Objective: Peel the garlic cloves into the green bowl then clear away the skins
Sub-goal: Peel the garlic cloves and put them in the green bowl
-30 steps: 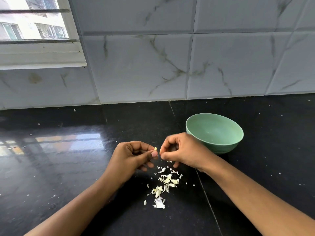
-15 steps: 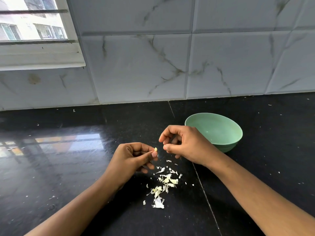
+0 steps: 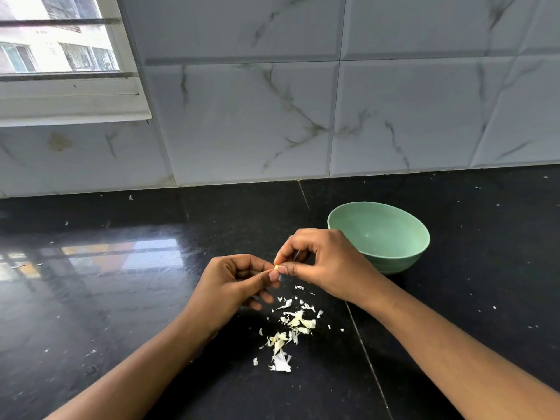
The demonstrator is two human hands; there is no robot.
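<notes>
Head view: a black, glossy tabletop (image 3: 121, 298) runs back to a wall of white marbled tiles (image 3: 242, 116), with a white-framed window (image 3: 60, 56) above its back left corner. Both forearms reach in from the front edge and the two hands meet near the middle of the tabletop, raised a little above it.

The left hand (image 3: 233, 286) has its fingers curled in, and its thumb and forefinger pinch a small pale garlic clove (image 3: 276, 267); only the tip of the clove shows between the fingertips. The right hand (image 3: 327, 262) comes in from the other side, also with curled fingers, and its thumb and forefinger nip the same clove at its exposed end, so the fingertips of both hands touch around it.

The green bowl (image 3: 391, 263) stands upright on the tabletop just behind and to the right of the right hand, nearer the back edge; the hand hides part of its near left rim.

A loose scatter of white skins (image 3: 292, 331) lies on the tabletop below the hands, toward the front edge, between the two forearms. Tiny white flecks dot the tabletop elsewhere, mostly on the right side.
</notes>
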